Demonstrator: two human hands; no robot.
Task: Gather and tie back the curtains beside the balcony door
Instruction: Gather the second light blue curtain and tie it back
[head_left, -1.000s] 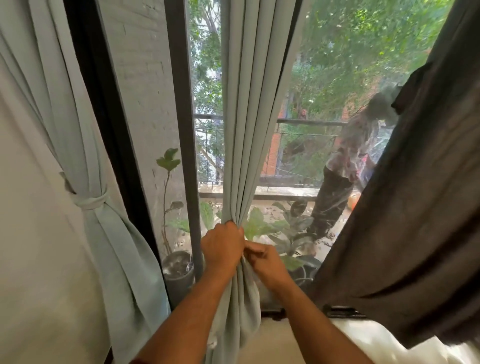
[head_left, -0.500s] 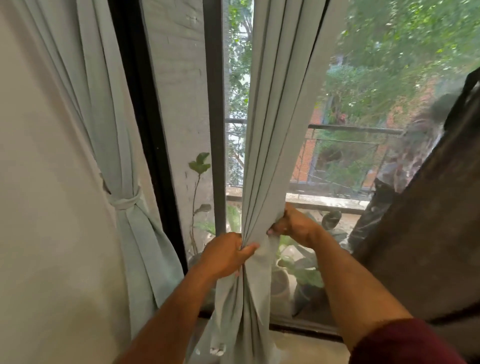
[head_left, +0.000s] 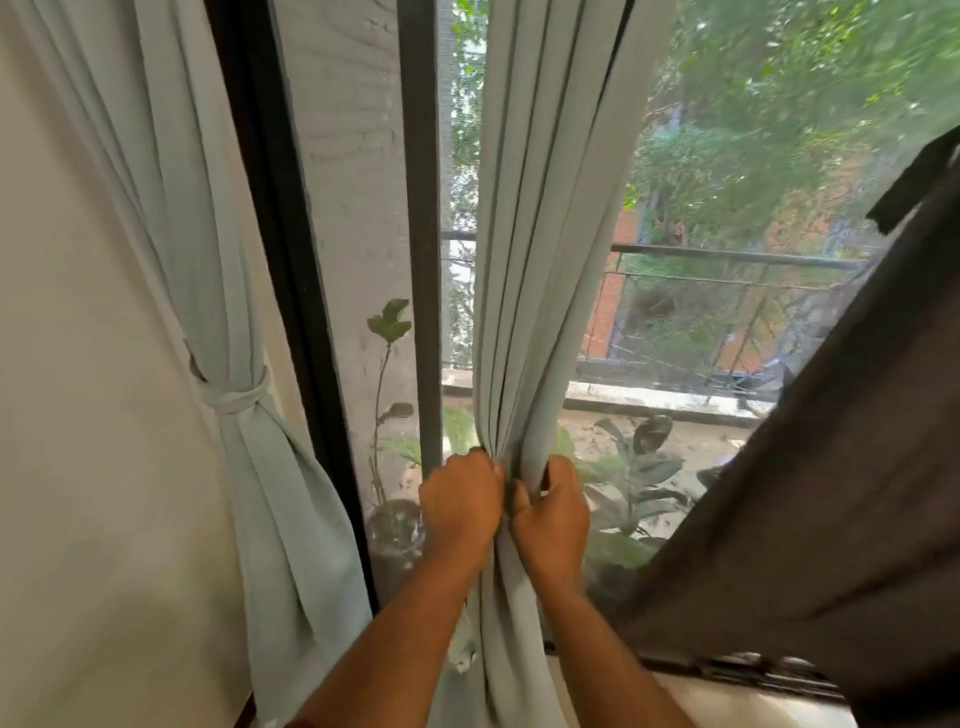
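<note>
A pale blue-grey curtain (head_left: 540, 249) hangs in folds down the middle of the window. My left hand (head_left: 460, 506) and my right hand (head_left: 553, 512) clutch it side by side at waist height, bunching the fabric into a narrow bundle between them. Below my hands the cloth falls loose to the sill. A second pale curtain (head_left: 171, 208) hangs at the left against the wall, held in by a knotted fabric tie (head_left: 236, 397).
A dark grey curtain (head_left: 831, 493) slants across the right side. A black window frame post (head_left: 421, 234) stands just left of the held curtain. Potted plants (head_left: 387, 415) and a balcony railing (head_left: 727, 257) lie beyond the glass. A pale wall (head_left: 78, 415) fills the left.
My right hand has come down from higher on the curtain's right edge to grip beside the left hand. The fabric is bunched tighter now. The view has shifted slightly.
</note>
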